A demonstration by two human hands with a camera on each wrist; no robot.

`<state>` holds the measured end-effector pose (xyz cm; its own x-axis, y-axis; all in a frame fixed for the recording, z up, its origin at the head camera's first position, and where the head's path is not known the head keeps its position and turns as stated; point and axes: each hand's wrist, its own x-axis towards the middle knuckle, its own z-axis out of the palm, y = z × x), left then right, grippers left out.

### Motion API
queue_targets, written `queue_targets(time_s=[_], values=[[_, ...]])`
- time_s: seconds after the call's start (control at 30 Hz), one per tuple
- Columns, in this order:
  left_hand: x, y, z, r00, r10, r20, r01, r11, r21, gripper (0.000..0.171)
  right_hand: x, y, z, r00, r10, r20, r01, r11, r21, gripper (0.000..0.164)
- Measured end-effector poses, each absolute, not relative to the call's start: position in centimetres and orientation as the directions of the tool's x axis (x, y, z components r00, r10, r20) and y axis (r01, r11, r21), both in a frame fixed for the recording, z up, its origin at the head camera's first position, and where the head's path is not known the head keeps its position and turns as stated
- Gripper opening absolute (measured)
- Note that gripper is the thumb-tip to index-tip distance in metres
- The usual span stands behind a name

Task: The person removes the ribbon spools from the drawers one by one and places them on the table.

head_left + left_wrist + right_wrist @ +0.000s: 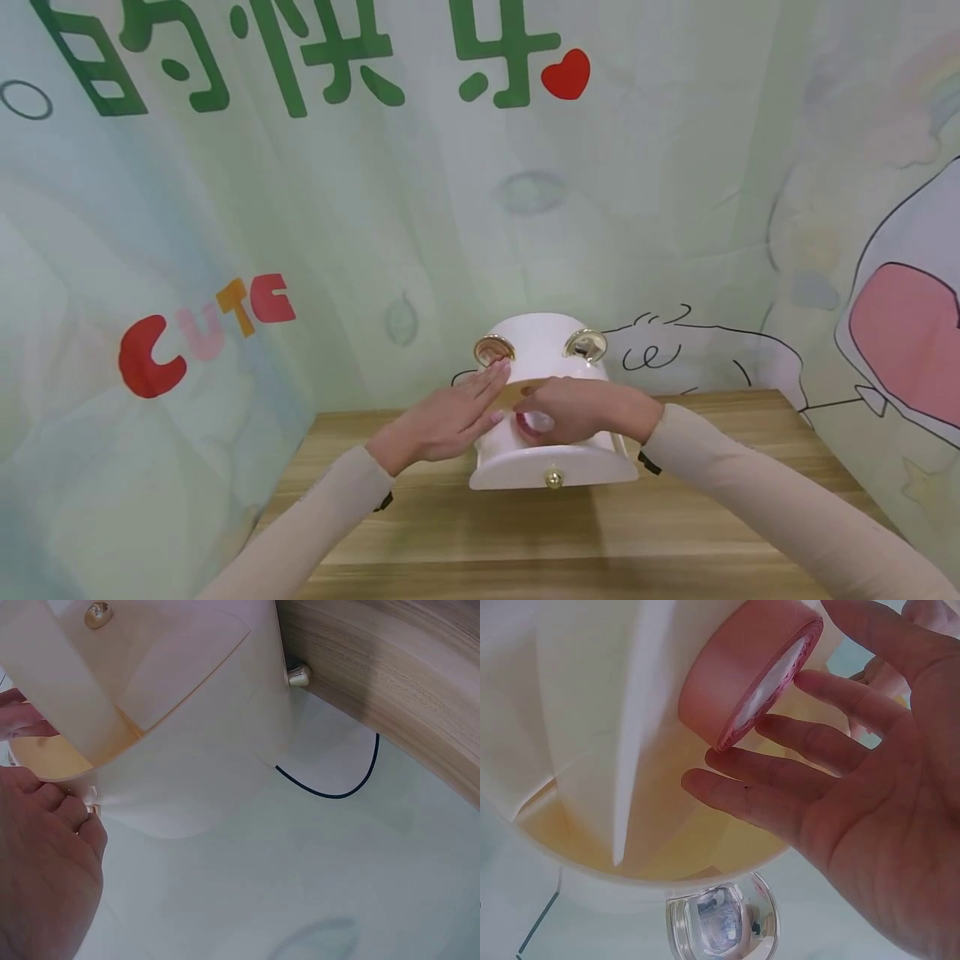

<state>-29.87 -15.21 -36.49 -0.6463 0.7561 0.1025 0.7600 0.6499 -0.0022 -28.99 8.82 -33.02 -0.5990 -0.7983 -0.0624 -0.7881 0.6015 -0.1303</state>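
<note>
A white rounded box [540,337] with two gold ring-like fittings stands on the table, its yellowish interior [675,847] showing through an opening. My right hand [573,408] reaches into that opening and holds a roll of pink ribbon [742,675]. In the right wrist view the roll is tilted, with the thumb at its upper edge and fingertips against its flat face. My left hand [457,417] lies at the box's left side, fingers extended, fingertips at the left gold fitting [492,348]. From the left wrist, those fingers meet the rim [71,777].
A curved white front with a gold knob [553,478] juts toward me at the box's base. The wooden table [450,542] spreads around it. Directly behind hangs a printed cloth backdrop [637,208]. A white panel [56,671] crosses the opening.
</note>
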Motion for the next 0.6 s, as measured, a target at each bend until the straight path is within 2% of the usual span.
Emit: queue_targets(time_s=[0.3, 0.6], values=[[-30.05, -14.94, -36.07, -0.654, 0.751, 0.091, 0.754, 0.657, 0.002, 0.066, -29.62, 8.89, -33.31, -0.574, -0.818, -0.023, -0.812, 0.573, -0.107, 0.035], [-29.81, -15.04, -36.30, -0.664, 0.744, 0.083, 0.746, 0.665, 0.007, 0.067, -29.69, 9.27, -33.62, -0.561, -0.828, -0.012, -0.818, 0.557, -0.144, 0.034]])
